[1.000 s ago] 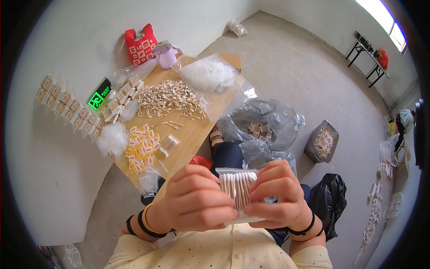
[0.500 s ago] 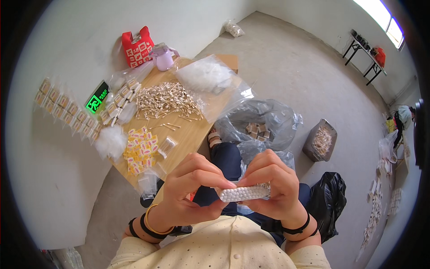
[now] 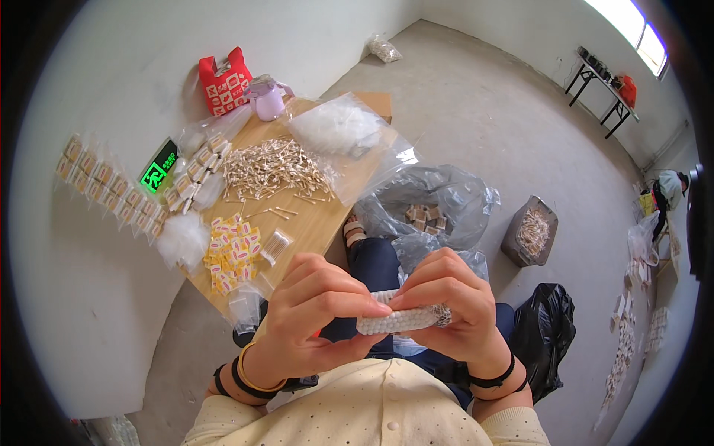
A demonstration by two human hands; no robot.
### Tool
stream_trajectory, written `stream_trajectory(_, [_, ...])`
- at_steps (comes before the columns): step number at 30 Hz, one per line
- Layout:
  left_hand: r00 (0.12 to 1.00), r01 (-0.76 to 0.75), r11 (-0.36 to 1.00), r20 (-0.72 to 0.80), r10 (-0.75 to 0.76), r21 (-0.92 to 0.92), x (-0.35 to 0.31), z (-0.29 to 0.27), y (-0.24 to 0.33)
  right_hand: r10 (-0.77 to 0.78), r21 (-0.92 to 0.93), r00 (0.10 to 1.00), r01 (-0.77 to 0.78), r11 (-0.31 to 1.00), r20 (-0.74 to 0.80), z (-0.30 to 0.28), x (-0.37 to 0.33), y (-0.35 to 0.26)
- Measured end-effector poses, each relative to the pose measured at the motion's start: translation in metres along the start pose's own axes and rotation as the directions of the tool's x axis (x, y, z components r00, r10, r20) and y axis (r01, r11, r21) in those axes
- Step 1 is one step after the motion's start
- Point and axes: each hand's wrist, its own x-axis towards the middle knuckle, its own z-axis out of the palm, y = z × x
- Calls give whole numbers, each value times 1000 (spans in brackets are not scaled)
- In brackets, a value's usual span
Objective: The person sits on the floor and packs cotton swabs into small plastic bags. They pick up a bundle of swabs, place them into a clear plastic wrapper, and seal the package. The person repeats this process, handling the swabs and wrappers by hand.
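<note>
Tipped over since one second ago, when its long sticks faced the camera, the clear packet of cotton swabs [image 3: 398, 320] now shows its white tips massed in a narrow block; over the last half second it has altered little. It is held up in the air before the person's chest. The left hand [image 3: 312, 312] grips its nine o'clock end between thumb and fingers, and the right hand [image 3: 457, 308] pinches the three o'clock end likewise, the two meeting at the upper edge.

At ten o'clock from the packet, on the wooden table [image 3: 316, 223], a second swab packet [image 3: 276, 246] lies flat, with a scatter of yellow-and-white cards [image 3: 232, 253] just beside it. At eleven o'clock spreads a pile of loose cotton swabs [image 3: 275, 169], a few strays near its lower edge. A lilac jug [image 3: 269, 105] and a red carrier bag [image 3: 225, 85] stand beyond the pile in the same direction. Further out at ten o'clock are a green-lit exit sign [image 3: 158, 167] and rows of bagged swab bundles [image 3: 111, 186].

At one o'clock, on the floor, a grey translucent bag [image 3: 465, 186] gapes open; the small blocks [image 3: 426, 217] inside are probably swab bundles too, though they show poorly. At two o'clock a grey bin [image 3: 513, 249] holds loose swabs, and at three o'clock slumps a black plastic bag [image 3: 547, 334].
</note>
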Motion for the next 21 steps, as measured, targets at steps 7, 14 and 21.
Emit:
stream_trajectory(7, [997,-1,1000,-72,2,14,-2,0,0,-32,3,999,32,999,-10,0,-2,1])
stream_trajectory(14, [996,-36,998,-74,40,55,1,1,1,-73,15,997,74,997,-26,-4,-2,5])
stream_trajectory(21, [997,51,998,-58,-53,-33,3,3,2,-29,44,999,30,999,-27,-5,-1,4])
